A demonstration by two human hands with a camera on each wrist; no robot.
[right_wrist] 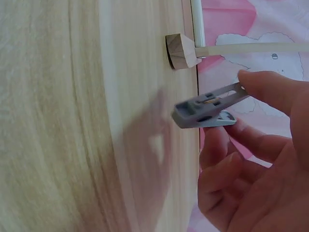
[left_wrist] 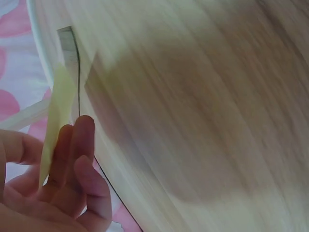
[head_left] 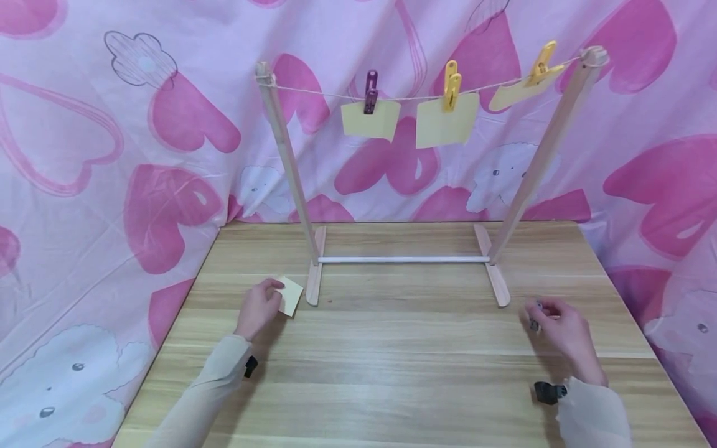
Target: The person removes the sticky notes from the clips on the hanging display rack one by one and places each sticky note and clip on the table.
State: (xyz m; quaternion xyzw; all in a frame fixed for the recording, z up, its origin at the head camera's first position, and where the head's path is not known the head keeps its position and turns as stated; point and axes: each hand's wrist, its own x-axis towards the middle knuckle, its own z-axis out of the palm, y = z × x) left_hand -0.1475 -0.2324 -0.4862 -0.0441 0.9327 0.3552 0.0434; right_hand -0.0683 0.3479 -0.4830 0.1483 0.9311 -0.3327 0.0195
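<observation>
A pale yellow paper note (head_left: 290,297) is pinched between the thumb and fingers of my left hand (head_left: 260,309), left of the rack's left foot; the left wrist view shows the note (left_wrist: 59,108) edge-on. My right hand (head_left: 566,330) holds a grey clothespin (head_left: 535,316) by its handles, right of the rack's right foot. Seen in the right wrist view, the clothespin (right_wrist: 207,107) has its handle ends between thumb and fingers, its jaws pointing away from the palm. Both hands are above the wooden table (head_left: 392,361).
A wooden rack (head_left: 288,155) with a string (head_left: 313,93) stands at the back. Notes hang there from a purple clothespin (head_left: 370,93) and two yellow clothespins (head_left: 451,87). A white rod (head_left: 403,259) joins the feet. Pink patterned cloth (head_left: 185,211) hangs behind and beside the table.
</observation>
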